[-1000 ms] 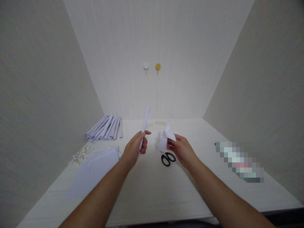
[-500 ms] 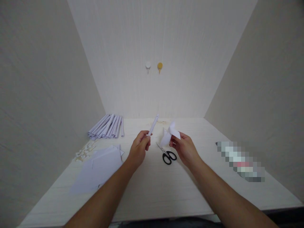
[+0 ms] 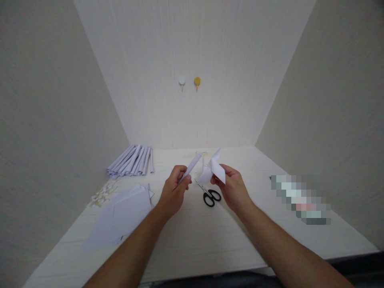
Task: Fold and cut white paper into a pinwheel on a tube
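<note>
My left hand (image 3: 177, 188) is closed around the lower end of a rolled paper stick (image 3: 193, 163), whose free end slants up and to the right. In my right hand (image 3: 231, 184) a white paper pinwheel (image 3: 216, 168) is pinched at its right side, its folded blades standing out toward the stick. A small gap separates the stick from the pinwheel. Below them, black-handled scissors (image 3: 211, 197) lie on the white table, blades pointing up-left and touched by neither hand.
At the back left lies a pile of rolled paper sticks (image 3: 132, 161). Nearer are small white pieces with tan strands (image 3: 103, 194) and a stack of white paper sheets (image 3: 123, 216). A blurred-out long object (image 3: 300, 200) rests at the right. Two hooks (image 3: 197, 81) are on the back wall.
The paper stick has tilted further to the right, and the pinwheel has turned in my right hand. The whole view has shifted slightly. Both hands keep their holds.
</note>
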The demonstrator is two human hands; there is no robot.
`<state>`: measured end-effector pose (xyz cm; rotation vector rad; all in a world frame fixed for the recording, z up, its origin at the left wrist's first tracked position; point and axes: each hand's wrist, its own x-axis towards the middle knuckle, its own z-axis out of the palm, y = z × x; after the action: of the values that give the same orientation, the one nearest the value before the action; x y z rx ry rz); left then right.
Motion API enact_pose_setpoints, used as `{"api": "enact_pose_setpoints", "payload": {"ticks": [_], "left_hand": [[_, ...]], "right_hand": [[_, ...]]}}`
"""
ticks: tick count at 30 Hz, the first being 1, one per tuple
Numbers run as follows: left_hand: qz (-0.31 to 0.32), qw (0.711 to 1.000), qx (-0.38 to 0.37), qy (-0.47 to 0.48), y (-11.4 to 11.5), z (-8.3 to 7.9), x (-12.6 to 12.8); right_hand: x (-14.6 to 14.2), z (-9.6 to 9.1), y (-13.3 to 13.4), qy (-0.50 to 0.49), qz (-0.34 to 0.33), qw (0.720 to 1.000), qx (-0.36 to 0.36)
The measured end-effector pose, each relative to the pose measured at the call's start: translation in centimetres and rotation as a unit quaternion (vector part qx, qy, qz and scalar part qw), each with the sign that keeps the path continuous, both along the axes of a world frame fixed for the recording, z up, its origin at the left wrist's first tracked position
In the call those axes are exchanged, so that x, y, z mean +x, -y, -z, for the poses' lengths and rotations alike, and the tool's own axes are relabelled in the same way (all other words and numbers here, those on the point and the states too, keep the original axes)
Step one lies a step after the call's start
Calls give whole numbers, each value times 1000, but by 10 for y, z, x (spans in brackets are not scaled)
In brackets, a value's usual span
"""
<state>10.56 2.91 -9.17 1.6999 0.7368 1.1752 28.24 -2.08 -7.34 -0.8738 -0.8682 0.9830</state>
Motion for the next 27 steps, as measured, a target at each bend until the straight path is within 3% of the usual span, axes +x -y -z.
{"api": "enact_pose_setpoints", "payload": {"ticks": [7, 13, 19, 27], "left_hand": [[14, 998, 54, -13, 2, -3, -1], [-83, 992, 92, -24, -3, 1, -2], [-82, 992, 19, 94, -7, 5, 2], [-60, 989, -22, 137, -3, -3, 4]], "right_hand": [[-2, -1, 4, 60, 7, 998, 34], [-3, -3, 7, 94, -7, 994, 47], [-4, -1, 7, 113, -7, 991, 71], [-6, 1, 9, 165, -8, 979, 116]]}}
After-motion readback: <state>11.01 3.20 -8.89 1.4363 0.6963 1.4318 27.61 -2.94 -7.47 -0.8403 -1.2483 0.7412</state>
